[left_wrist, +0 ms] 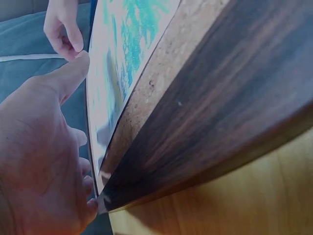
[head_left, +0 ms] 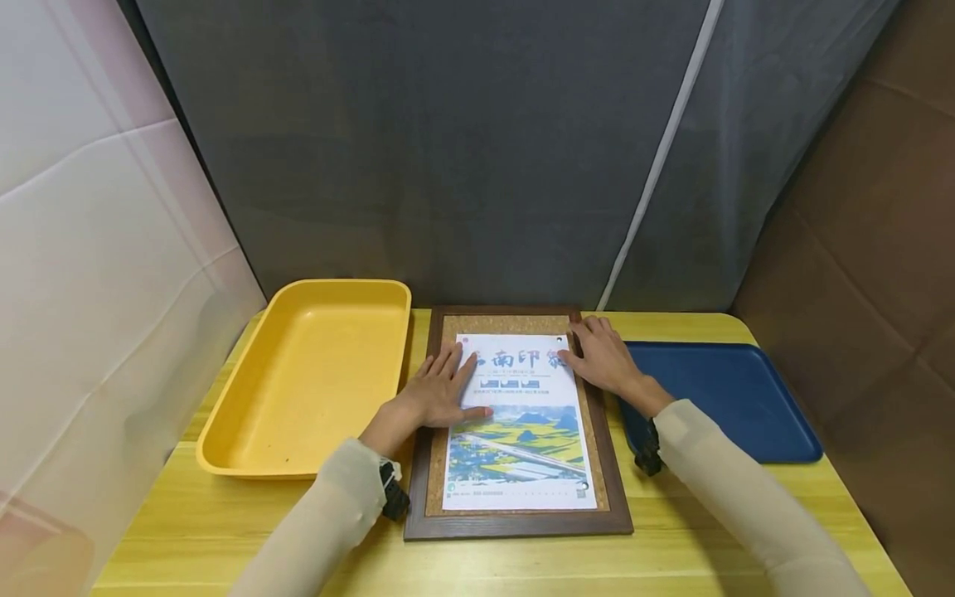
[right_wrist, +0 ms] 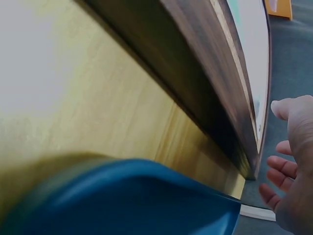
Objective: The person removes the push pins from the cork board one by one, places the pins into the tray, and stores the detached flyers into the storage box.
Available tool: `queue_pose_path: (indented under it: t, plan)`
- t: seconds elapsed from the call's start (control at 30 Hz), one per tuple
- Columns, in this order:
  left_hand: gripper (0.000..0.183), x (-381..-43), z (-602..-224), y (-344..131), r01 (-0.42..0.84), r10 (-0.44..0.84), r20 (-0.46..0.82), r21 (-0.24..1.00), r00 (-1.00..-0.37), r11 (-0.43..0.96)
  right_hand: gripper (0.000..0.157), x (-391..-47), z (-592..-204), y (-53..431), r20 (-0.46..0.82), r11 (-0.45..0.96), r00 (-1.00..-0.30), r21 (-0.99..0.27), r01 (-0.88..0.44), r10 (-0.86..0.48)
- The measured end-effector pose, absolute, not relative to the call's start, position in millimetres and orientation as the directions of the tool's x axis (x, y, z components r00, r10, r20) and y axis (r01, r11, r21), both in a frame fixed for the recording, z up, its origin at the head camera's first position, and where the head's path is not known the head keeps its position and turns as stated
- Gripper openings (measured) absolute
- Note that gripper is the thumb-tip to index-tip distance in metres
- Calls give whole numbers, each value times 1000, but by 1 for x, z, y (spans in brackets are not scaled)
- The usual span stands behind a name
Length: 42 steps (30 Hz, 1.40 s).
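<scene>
A framed cork board (head_left: 436,489) with a dark brown wooden frame lies on the table. On its cork is a printed poster (head_left: 515,489) with large blue characters above a landscape picture. Small round dots mark several of the poster's corners. My left hand (head_left: 436,394) spreads over the board's left side, its fingertips and thumb on the poster's left edge. Across from it, my right hand (head_left: 603,361) lies over the frame's upper right side, thumb reaching onto the poster near its top right corner. Fingers of both hands look straight or relaxed, and neither hand grips anything.
A deep yellow tray (head_left: 399,332) stands left of the board, close to my left forearm. A shallow blue tray (head_left: 783,398) lies to the right, partly behind my right wrist. A grey curtain (head_left: 418,149) hangs behind the wooden table (head_left: 477,572).
</scene>
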<state>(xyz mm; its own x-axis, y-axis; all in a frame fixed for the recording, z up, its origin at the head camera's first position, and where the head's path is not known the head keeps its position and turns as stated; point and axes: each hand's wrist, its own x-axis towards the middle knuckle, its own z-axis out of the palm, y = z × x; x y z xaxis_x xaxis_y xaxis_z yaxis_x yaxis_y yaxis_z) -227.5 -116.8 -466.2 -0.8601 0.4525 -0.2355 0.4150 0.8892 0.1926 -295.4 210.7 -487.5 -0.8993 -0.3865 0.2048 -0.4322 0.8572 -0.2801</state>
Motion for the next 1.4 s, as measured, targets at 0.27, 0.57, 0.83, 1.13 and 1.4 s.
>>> queue_pose_path:
  t: [0.27, 0.57, 0.83, 1.13, 1.4]
  plan:
    - [108, -225, -465, -116, 412, 460, -286, 214, -840, 886, 44, -299, -492, 210, 290, 796, -879, -384, -469, -378]
    - [111, -223, -466, -115, 419, 457, -313, 185, -832, 889, 13, -305, -496, 207, 312, 758, -879, -452, -471, -360]
    - [113, -223, -466, -113, 421, 453, -335, 169, -826, 891, 15, -310, -497, 207, 227, 767, -923, -513, -385, -311]
    - [116, -223, -468, -112, 422, 447, -350, 150, -823, 894, 12, -314, -498, 207, 184, 750, -938, -563, -346, -295]
    - [119, -223, -466, -112, 416, 441, -348, 146, -827, 897, 11, -319, -498, 203, 162, 742, -948, -592, -314, -272]
